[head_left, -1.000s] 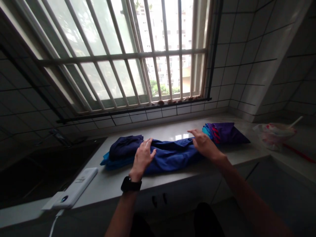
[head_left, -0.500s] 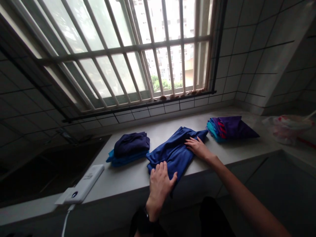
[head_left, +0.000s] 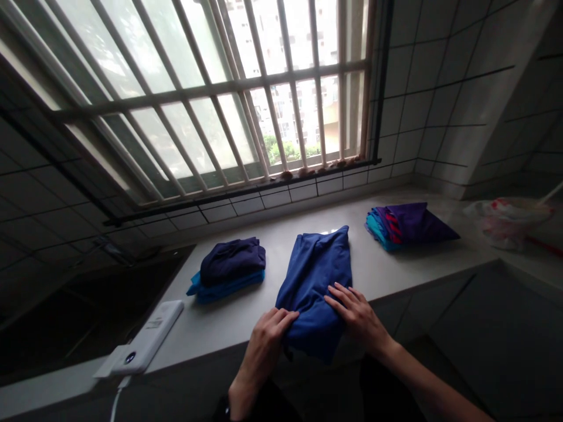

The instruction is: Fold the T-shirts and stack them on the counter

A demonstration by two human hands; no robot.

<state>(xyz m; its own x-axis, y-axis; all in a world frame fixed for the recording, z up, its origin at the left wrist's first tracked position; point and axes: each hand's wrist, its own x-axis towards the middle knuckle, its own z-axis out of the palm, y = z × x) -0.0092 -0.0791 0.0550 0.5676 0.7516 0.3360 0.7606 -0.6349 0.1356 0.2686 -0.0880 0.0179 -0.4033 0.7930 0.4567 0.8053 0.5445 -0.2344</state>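
Observation:
A blue piece of clothing (head_left: 314, 269) lies folded lengthwise on the counter, its near end hanging over the front edge. What kind of garment it is, I cannot tell. My left hand (head_left: 266, 337) grips its near left edge, fingers bent over the cloth and the thumb hidden. On the right edge, my right hand (head_left: 358, 313) rests with its fingers stretched out over the fabric. To the left sits a folded stack with dark navy cloth (head_left: 233, 261) on top of bright blue cloth (head_left: 231, 287). Farther right is a folded purple, red and teal bundle (head_left: 409, 225).
A white power bank (head_left: 153, 334) with a cable lies at the counter's left, beside a dark sink (head_left: 88, 305). A plastic bag (head_left: 510, 220) stands at the far right. Behind the white counter (head_left: 220, 319) is a barred window (head_left: 211, 88).
The blue clothing has turned straighter and come nearer, its far right corner drawn in. My left hand has closed on its edge; my right hand has moved down toward me.

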